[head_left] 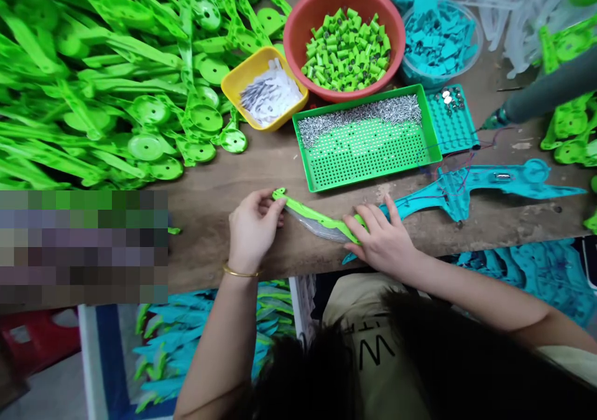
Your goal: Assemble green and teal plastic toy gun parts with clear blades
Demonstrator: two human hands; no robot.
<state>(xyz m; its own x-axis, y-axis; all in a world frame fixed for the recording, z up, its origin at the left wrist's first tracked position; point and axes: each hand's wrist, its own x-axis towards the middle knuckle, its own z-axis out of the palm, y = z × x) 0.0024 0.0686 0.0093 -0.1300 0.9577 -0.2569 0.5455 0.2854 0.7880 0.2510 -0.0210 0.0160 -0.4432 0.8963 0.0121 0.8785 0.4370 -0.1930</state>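
Your 2 hands sit at opposite ends of the same green plastic strip (317,218), and that line between them is what matters. The strip lies on the counter (261,171) close to its near edge, its long axis running from upper left down to lower right, with a clear, curved plastic piece (311,227) tucked along its underside. Your left hand (252,226) is at the upper-left tip: thumb and fingertips are pinched together on that end, the other fingers curled in loosely. Your right hand (383,241) covers the lower-right end, fingers spread and laid flat, pressing down on the strip more than wrapping it; whether any finger hooks under it you cannot tell from here. Neither hand is nearer than the other, since each already touches its own end, and the middle of the strip lies bare between them. Just beyond your right hand, a teal plastic part (471,186) with thin wires on it stretches off to the right, its near tip passing under your right fingers. Farther back, well apart from both hands, stand a green tray (373,158) of small metal pins, a yellow tub (242,74) and a red bowl (298,22) of short green tubes.
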